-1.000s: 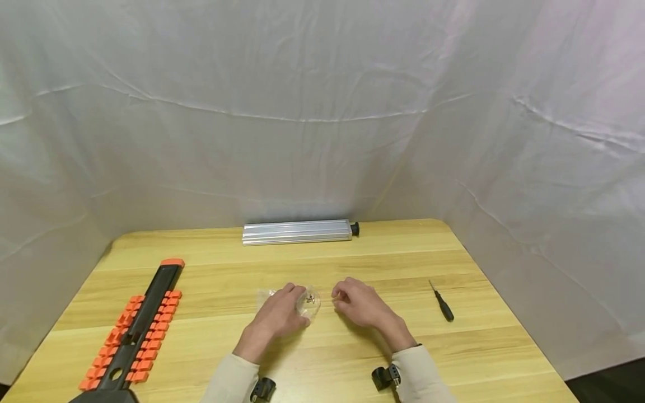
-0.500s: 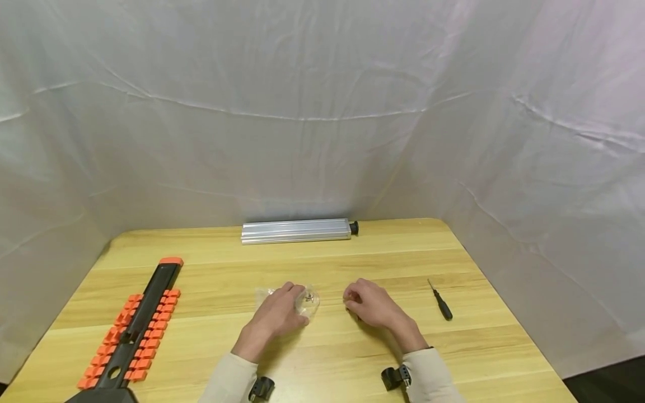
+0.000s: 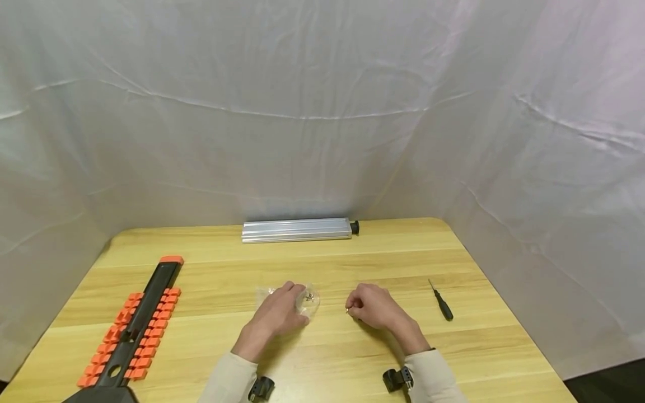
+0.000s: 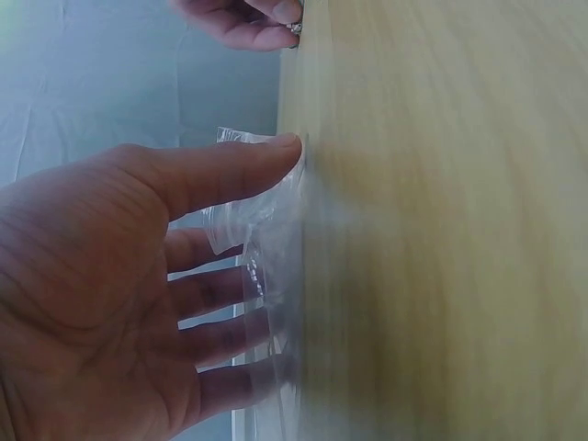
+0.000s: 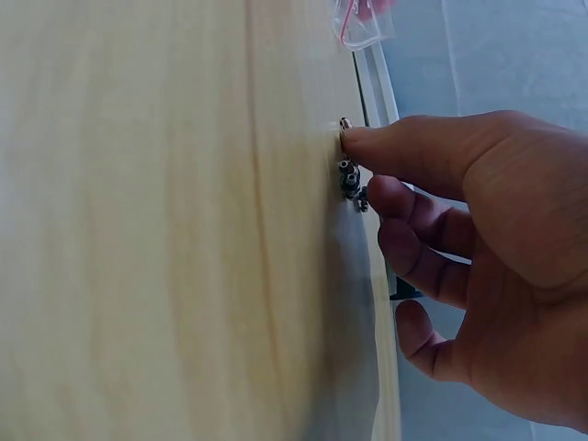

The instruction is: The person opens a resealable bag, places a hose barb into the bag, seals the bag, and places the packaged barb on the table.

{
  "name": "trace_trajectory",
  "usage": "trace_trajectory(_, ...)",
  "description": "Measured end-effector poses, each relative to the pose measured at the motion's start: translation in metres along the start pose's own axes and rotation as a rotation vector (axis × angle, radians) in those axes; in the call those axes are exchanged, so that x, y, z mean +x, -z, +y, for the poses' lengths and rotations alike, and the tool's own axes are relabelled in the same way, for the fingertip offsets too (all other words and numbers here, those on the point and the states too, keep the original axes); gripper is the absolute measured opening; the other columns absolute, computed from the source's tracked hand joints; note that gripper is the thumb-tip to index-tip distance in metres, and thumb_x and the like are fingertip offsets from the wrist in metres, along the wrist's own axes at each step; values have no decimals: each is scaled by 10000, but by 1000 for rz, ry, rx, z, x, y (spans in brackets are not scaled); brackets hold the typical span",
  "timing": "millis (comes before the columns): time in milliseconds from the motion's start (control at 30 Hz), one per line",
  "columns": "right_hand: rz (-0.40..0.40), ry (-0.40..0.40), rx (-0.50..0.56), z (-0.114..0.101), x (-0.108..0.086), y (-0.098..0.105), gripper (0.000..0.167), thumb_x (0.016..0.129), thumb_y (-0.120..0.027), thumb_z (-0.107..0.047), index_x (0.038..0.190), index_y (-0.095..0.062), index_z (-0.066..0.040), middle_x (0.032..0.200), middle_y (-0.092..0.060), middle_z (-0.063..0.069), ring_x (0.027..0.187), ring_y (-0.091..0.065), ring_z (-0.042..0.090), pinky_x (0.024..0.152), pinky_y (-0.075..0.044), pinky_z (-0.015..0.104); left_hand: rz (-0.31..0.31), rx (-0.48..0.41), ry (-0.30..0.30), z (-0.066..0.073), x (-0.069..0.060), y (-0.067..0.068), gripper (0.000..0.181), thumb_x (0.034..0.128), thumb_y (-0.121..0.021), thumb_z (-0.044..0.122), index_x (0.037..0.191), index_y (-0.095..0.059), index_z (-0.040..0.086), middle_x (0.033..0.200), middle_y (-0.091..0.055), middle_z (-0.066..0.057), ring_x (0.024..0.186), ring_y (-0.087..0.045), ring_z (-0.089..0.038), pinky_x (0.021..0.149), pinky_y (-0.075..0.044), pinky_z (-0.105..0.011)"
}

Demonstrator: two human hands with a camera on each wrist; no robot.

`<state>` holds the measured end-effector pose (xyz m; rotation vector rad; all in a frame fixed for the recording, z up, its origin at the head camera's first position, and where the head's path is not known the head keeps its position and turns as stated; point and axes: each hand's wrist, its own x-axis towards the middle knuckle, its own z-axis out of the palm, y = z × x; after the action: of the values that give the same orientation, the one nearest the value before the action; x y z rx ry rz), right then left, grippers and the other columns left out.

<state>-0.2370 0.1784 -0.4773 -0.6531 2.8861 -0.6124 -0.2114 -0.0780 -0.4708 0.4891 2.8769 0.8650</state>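
Observation:
My left hand [image 3: 278, 311] lies over a clear plastic bag [image 3: 308, 311] on the table. In the left wrist view its thumb and fairly straight fingers [image 4: 216, 340] press at the bag [image 4: 241, 220]. Small screws [image 3: 309, 298] show through the bag near the thumb and forefinger. To the right, my right hand [image 3: 375, 307] is low over the table with curled fingers. Several small metal screws [image 5: 350, 179] are at its thumb and forefinger, close to the tabletop. Whether all of them are held or some lie on the wood is hard to tell.
A silver aluminium profile [image 3: 296, 230] with a black knob lies along the back edge. At the left is a black bar with orange clips [image 3: 157, 296]. A black-handled screwdriver [image 3: 443, 305] lies at the right. Pale fabric walls [image 3: 322, 140] surround the table.
My right hand has moved a little right, away from the bag, and turned so that a small metal piece shows at its fingertips. The left hand and bag have stayed in place.

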Motion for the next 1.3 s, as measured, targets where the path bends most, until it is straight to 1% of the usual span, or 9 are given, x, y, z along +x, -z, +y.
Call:
trace_trajectory(133, -2, 8, -4, 0, 0, -1, 80, 837, -719, -183, 872, -723, -255, 757, -579, -154, 699, -492, 52, 686, -417, 307, 1, 7, 3, 0, 0, 0, 680, 760, -790, 257, 1353, -519, 63, 1235, -588, -105, 1091, -584, -298, 966, -490, -480)
trace_trajectory(233, -5, 17, -6, 0, 1, -1, 78, 838, -725, -190, 857, -720, -265, 768, -570, -151, 716, -494, 55, 694, -416, 316, 2, 7, 2, 0, 0, 0, 683, 758, -790, 259, 1354, -518, 64, 1236, -587, -108, 1089, -583, -298, 964, -489, -482)
trace_trajectory(367, -8, 19, -7, 0, 1, -1, 92, 842, -734, -192, 809, -711, -274, 798, -596, -160, 757, -517, 55, 746, -441, 367, 1, 4, 1, 1, 0, 1, 684, 758, -790, 258, 1355, -518, 64, 1243, -585, -111, 1099, -581, -304, 970, -485, -485)
trace_trajectory(567, -6, 28, -32, -4, -1, -2, 84, 875, -701, -195, 814, -695, -253, 824, -595, -150, 813, -528, 64, 813, -446, 469, -4, -4, 8, 2, 0, 1, 685, 761, -787, 252, 1359, -513, 62, 1249, -582, -111, 1109, -578, -309, 976, -484, -490)
trace_trajectory(667, 1, 46, -30, -6, -1, -2, 71, 907, -665, -224, 839, -680, -241, 839, -567, -134, 826, -516, 77, 797, -428, 436, -8, -10, 11, 2, -1, 1, 690, 763, -787, 251, 1364, -507, 58, 1260, -578, -117, 1123, -574, -319, 983, -480, -495)
trace_trajectory(767, 18, 58, -2, -10, 2, -4, 64, 927, -637, -235, 871, -668, -231, 837, -556, -122, 815, -517, 79, 781, -428, 371, -6, -9, 15, 2, -1, 1, 693, 762, -790, 253, 1364, -508, 58, 1260, -578, -117, 1123, -575, -318, 981, -482, -492)
trace_trajectory(900, 41, 57, 20, -16, 8, -9, 65, 939, -610, -232, 893, -656, -228, 828, -553, -130, 789, -514, 54, 780, -451, 322, -2, -3, 12, 2, -1, 0, 698, 753, -798, 252, 1359, -513, 55, 1235, -586, -111, 1085, -585, -299, 954, -495, -478)
trace_trajectory(1067, 56, 63, 44, -27, 15, -12, 68, 946, -596, -237, 910, -653, -225, 834, -553, -132, 781, -514, 46, 793, -461, 323, -2, 0, 5, 2, -1, 1, 695, 751, -800, 252, 1353, -516, 52, 1203, -591, -101, 1034, -589, -270, 913, -509, -459)
trace_trajectory(1300, 46, 69, 51, -40, 22, -16, 72, 944, -597, -243, 935, -664, -221, 864, -573, -122, 807, -530, 53, 830, -454, 368, 2, 19, -9, 1, 0, 1, 659, 758, -794, 253, 1333, -531, 67, 1151, -597, -86, 962, -579, -229, 852, -514, -426)
